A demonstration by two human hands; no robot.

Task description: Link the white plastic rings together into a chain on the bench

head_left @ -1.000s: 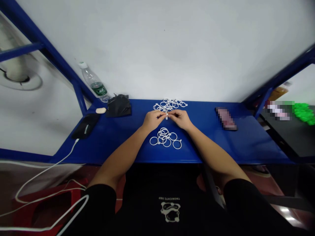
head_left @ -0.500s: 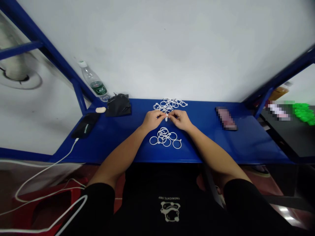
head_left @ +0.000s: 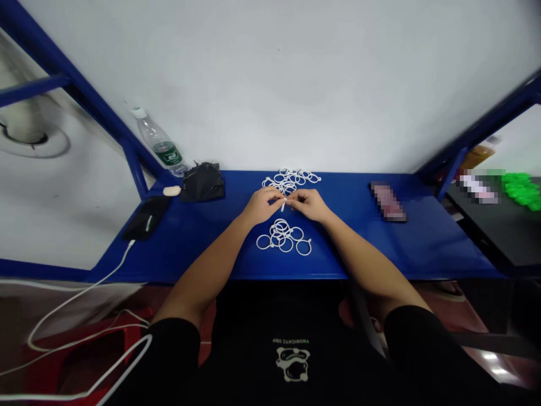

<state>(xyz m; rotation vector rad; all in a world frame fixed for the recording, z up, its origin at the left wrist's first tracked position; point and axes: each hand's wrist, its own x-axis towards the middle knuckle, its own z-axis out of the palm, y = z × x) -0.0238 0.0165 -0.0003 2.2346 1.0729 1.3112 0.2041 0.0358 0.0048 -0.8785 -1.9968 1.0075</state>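
My left hand (head_left: 261, 205) and my right hand (head_left: 310, 204) meet at the middle of the blue table (head_left: 203, 237), fingers pinched together on a small white plastic piece (head_left: 284, 202) between them. A heap of white rings (head_left: 291, 179) lies just behind my hands, near the wall. A second, smaller cluster of white rings (head_left: 284, 237) lies in front of my hands, between my forearms.
At the back left stand a water bottle (head_left: 159, 144), a crumpled black bag (head_left: 203, 182) and a small white object (head_left: 172, 191). A dark phone (head_left: 146, 217) with a white cable (head_left: 84, 287) lies at the left edge. Another phone (head_left: 387, 202) lies at the right. Green objects (head_left: 523, 190) sit on the neighbouring bench.
My hands stay together at the same spot; the fingers shift slightly on the white piece. The view has drifted a little.
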